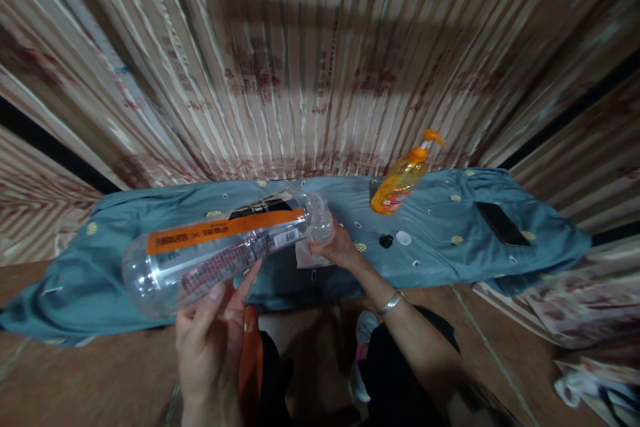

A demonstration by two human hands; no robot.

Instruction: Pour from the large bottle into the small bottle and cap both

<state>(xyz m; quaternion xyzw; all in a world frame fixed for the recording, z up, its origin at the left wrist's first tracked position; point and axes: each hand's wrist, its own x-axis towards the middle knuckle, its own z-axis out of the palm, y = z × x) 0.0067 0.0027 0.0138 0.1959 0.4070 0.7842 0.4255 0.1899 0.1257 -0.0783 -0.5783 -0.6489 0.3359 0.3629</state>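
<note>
Glossy clear plastic bottle (paper label, seemingly), matt cloth

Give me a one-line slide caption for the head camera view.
Both hands, left hand and right hand, hold a clear plastic bottle sideways above a blue cloth.

Count on inspection: one clear plastic bottle with an orange label band; one orange pump dispenser bottle; one flat black phone; one small black round cap; one small white round cap; one blue-grey patterned cloth.
</note>
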